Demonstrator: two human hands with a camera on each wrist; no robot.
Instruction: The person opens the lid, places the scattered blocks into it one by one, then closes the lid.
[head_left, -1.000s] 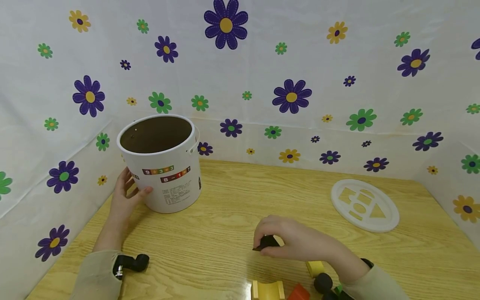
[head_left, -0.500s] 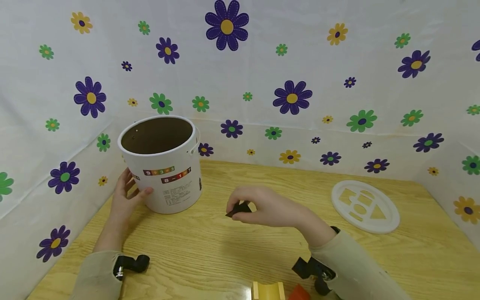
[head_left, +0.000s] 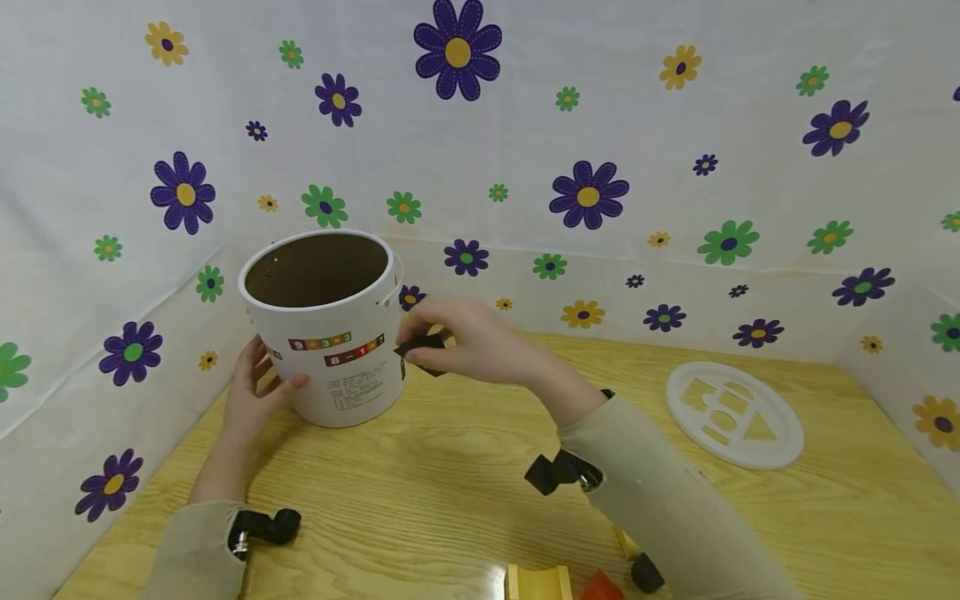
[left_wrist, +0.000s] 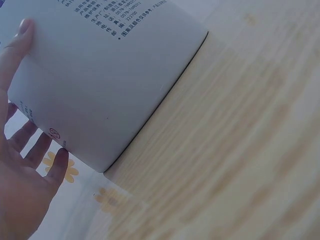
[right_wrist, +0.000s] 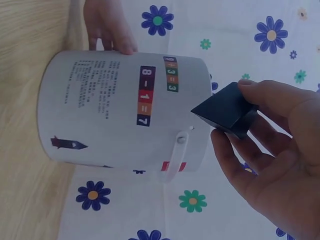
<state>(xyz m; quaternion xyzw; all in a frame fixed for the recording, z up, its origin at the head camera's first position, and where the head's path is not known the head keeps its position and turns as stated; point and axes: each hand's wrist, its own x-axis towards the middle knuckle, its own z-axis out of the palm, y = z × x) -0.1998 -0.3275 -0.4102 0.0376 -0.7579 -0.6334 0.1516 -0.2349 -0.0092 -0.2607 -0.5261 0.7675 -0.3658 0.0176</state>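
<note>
A white bucket [head_left: 348,392] with printed sums stands upright at the left of the table; the part of its dark inside that shows has nothing in it. My left hand [head_left: 251,392] rests against its left side, thumb on the front and fingers spread along the wall, as the left wrist view [left_wrist: 30,170] also shows. Between thumb and fingers, my right hand [head_left: 468,337] pinches a black triangular block [right_wrist: 225,107]. It is held in the air by the bucket's right side, below rim height in the head view. The bucket's thin handle [right_wrist: 176,157] hangs down on that side.
A round white lid [head_left: 735,414] with cut-out shapes lies at the right. At the front edge are a yellow arched block [head_left: 537,583], a red block [head_left: 602,586] and another yellow block [head_left: 626,543], partly behind the right sleeve. Flower-printed cloth [head_left: 517,133] encloses the table.
My right hand has carried the black triangular block up and leftward from near the front blocks to beside the bucket. My left hand and the bucket have stayed in place.
</note>
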